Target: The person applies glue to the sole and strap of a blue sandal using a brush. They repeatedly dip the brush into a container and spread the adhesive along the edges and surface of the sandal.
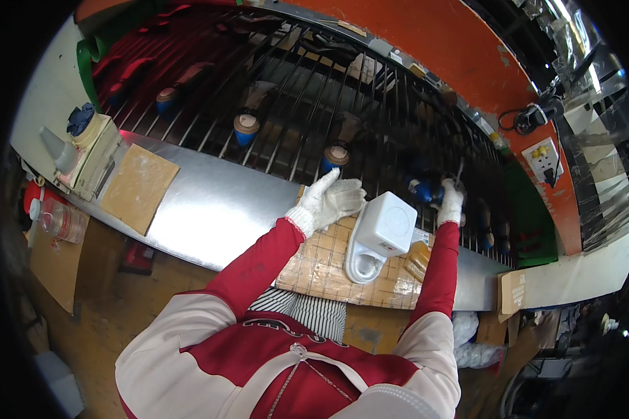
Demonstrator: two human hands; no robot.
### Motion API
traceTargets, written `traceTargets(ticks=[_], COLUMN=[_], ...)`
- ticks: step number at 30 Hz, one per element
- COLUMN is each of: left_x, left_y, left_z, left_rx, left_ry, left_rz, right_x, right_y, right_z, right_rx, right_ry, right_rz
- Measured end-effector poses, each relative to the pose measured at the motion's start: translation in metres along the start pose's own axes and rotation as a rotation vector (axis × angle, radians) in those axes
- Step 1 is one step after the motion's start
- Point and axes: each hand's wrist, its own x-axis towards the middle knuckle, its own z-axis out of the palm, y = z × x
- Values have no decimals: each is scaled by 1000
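Along left half of table [217, 209], passage ran from tan board [140, 187] to left hand [332, 199]. White appliance [388, 223] stood between it and right hand [451, 201], blocking straight crossing. Amber block [417, 260] crowded appliance's right. Beyond far edge, blue-tipped pieces [245, 130] obstructed rod rack [206, 142]; gaps lay between.

I look through 1 wide fisheye, the left of 2 cameras worn on the person's head. It faces steeply down and forward: the sweatshirt [230, 359] sits close along the bottom, the left hand [332, 199] and right hand [451, 202] farther out, the rack of bars [278, 143] beyond them. The metal ledge [196, 202] slants down rightward, and the orange panel [426, 42] bends near my view's rim.
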Motion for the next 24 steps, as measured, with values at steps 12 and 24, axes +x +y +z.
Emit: traceTargets(ticks=[12,24], left_x=[-115,-209], left_y=[-46,-25], left_z=[74,-10], left_rx=[533,761], left_ry=[-199,-37], left_rz=[-7,441], right_x=[-232,-327], right_y=[-39,-5], right_z=[-45,-62], right_rx=[425,-888], right_ry=[-231,-165], right_rz=[-261,-386])
